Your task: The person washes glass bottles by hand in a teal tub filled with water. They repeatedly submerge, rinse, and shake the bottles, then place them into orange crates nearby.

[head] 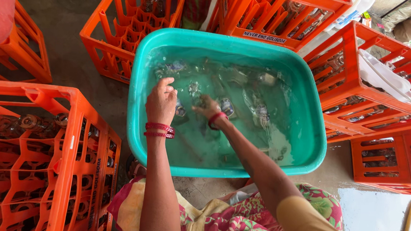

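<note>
Two hands work in a teal tub of water. From the head camera, the left hand grips a glass bottle at the surface; the right hand is partly under water, its grip unclear. Orange crates ring the tub; one behind carries a white rectangular label.

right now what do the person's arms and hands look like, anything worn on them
Both forearms are bare. The left hand has a stack of thin red bangles around its wrist. The right hand wears a single red bangle at the wrist, and that arm ends in a mustard-yellow short sleeve near the upper arm. No rings or gloves are visible on the fingers.
</note>
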